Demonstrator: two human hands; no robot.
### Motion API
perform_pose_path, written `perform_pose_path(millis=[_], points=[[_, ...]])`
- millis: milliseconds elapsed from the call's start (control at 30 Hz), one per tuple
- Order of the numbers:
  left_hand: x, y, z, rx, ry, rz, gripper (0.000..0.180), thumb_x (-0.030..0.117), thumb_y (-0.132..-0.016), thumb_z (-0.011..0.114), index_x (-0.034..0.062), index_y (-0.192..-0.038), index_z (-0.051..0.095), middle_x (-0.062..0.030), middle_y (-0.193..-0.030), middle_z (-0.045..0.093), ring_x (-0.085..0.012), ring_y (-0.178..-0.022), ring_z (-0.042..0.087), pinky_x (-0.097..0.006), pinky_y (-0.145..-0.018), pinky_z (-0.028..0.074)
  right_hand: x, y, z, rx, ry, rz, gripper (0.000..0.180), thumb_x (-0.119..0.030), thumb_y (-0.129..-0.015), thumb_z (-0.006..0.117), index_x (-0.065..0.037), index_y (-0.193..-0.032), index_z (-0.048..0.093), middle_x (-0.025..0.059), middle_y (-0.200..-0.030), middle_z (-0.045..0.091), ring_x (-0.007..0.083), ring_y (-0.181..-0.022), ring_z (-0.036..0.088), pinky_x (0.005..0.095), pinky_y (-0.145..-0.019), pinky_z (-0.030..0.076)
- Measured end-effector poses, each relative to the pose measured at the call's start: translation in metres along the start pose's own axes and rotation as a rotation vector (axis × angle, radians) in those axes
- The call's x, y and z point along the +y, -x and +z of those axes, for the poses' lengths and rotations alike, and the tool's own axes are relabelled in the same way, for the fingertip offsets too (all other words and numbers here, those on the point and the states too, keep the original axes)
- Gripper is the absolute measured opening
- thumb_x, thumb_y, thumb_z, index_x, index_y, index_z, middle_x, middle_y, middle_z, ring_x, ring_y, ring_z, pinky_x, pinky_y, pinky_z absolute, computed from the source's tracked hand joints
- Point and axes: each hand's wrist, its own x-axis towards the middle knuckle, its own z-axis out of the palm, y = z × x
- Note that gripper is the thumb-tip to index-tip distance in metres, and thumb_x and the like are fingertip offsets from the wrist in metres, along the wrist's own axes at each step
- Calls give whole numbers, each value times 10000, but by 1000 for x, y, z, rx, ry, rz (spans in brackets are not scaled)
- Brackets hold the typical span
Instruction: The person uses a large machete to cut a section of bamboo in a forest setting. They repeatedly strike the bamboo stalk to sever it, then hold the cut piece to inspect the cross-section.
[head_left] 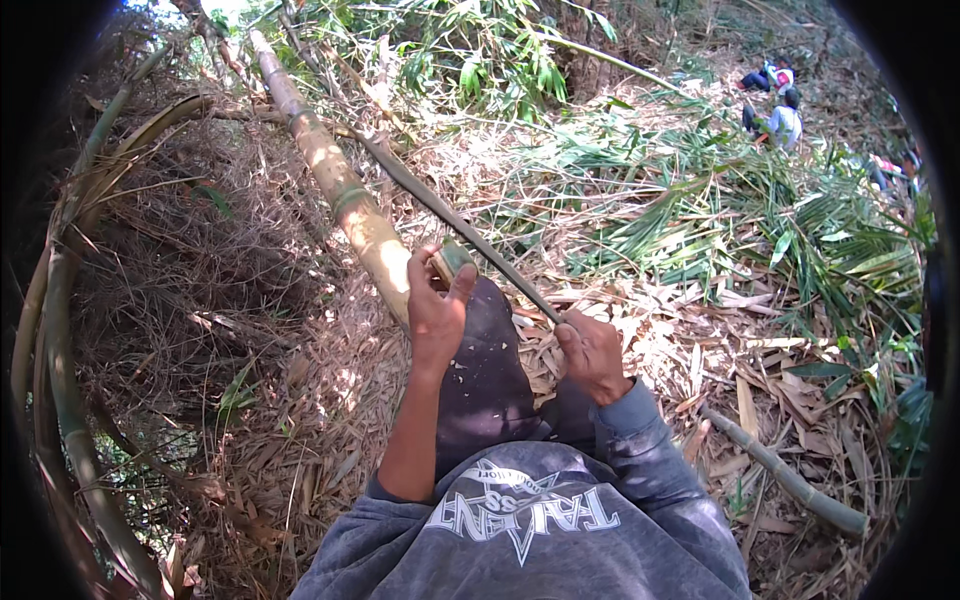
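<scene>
My left hand point(436, 318) is raised above my thigh, thumb and fingers closed around a short, greenish piece of bamboo point(453, 258). Just right of it, my right hand point(592, 352) grips the near end of a long, narrow, dark blade that looks like a machete point(450, 216). It slants forward and to the left, passing close beside the bamboo piece; whether they touch I cannot tell. The handle is hidden in my right fist. Beyond my left hand, a thick bamboo pole point(365, 225) slopes away toward the upper left.
Dry leaves and husks point(320, 390) cover the ground. Cut green fronds point(680, 215) lie at the right. A thinner bamboo length point(790, 475) rests at the lower right. Curved stems point(65, 340) stand along the left. People point(783, 120) sit far off at the upper right.
</scene>
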Motion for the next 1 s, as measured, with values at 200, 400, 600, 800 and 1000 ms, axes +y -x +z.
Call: perform_pose_path(millis=[200,400,600,800,1000], points=[[26,2,-5,-354,689,-156,641,343,-841,704,15,-1308,410,-77,-1024,582,-136,-793,554,-257,-671,433,-18,-17,7,-96,-341,341,395,-350,-939,554,29,-900,656,86,-605,539,157,-547,497,306,-518,381],[26,14,0,-472,659,-166,683,310,-835,712,-19,-1337,386,-93,-1083,587,-144,-869,582,-255,-695,467,-51,-48,5,-61,-598,461,281,-249,-850,689,28,-900,683,-5,-642,609,52,-587,506,250,-512,391],[26,16,-2,-470,381,-17,667,270,-836,719,-30,-1331,388,-91,-1108,579,-135,-918,582,-248,-736,480,-46,-54,12,-83,-471,390,214,-193,-858,665,20,-862,672,21,-622,611,56,-574,515,255,-498,394],[19,12,-12,-329,521,-95,616,413,-921,570,-8,-1334,394,-105,-1036,590,-119,-742,562,-224,-587,459,-21,-50,-2,41,-220,306,237,-177,-909,610,38,-814,638,21,-531,479,73,-501,386,290,-453,299],[26,7,-12,-292,900,-382,530,488,-1004,299,28,-1111,538,-95,-824,597,-115,-556,530,-227,-429,375,-17,-35,-16,9,-46,196,460,-364,-968,500,22,-732,587,112,-529,478,212,-476,445,365,-482,346]])
